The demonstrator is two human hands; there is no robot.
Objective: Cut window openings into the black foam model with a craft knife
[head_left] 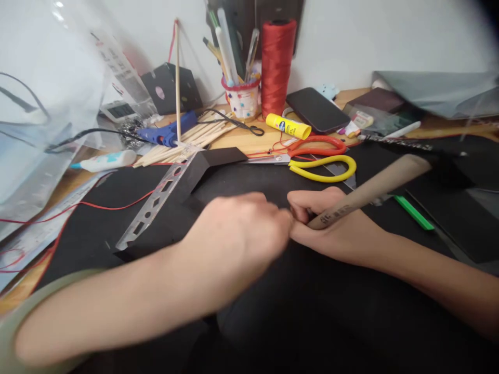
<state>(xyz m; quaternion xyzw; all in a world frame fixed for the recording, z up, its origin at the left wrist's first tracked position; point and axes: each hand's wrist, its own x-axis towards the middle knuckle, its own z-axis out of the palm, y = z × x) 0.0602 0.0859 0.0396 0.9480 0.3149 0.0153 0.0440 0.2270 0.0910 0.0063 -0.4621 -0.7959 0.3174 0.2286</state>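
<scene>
My right hand (339,223) is closed round a thick beige marker pen (366,189) with dark lettering, its back end slanting up to the right. The pen's tip is hidden by my fingers. My left hand (241,234), blurred, is closed with its knuckles up, against the fingertips of my right hand. What it holds, if anything, is out of sight. Both hands are over a black surface (312,296). To the left of them a clear plastic stencil ruler (158,200) lies beside a folded piece of black card (222,157).
Scissors (323,169) with a red and a yellow handle lie beyond my hands, near a yellow glue stick (288,126). Behind stand a red thread spool (277,67) and a pen cup (242,98). A blue glue gun (169,130) rests by wooden sticks (202,135). A green strip (414,212) is right.
</scene>
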